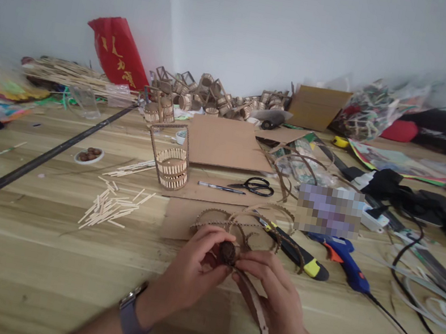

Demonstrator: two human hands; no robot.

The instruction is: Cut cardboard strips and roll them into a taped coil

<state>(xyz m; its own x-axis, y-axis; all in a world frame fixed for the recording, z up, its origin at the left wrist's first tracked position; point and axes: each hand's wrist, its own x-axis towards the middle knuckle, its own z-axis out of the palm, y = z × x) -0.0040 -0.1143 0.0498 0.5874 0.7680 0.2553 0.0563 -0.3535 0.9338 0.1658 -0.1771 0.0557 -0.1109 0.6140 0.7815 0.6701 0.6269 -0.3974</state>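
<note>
My left hand (198, 269) is closed around a small dark brown round piece (227, 252), its thumb and fingers on either side of it. My right hand (273, 297) pinches a long brown cardboard strip (262, 323) close against that piece. The strip curves down past my right palm and out at the bottom edge. Whether strip and round piece are joined is hidden by my fingertips. Just beyond my hands lie curled brown strips with notched edges (255, 216). A small basket with a tall handle (173, 167), made of pale sticks and brown strips, stands farther back to the left.
Loose short sticks (110, 207) lie left of my hands. A blue glue gun (346, 263) and a utility knife (302, 256) lie to the right. Scissors (258, 186) and a pen (221, 188) rest on cardboard (227, 144). Several small baskets (213, 96) are piled by the wall.
</note>
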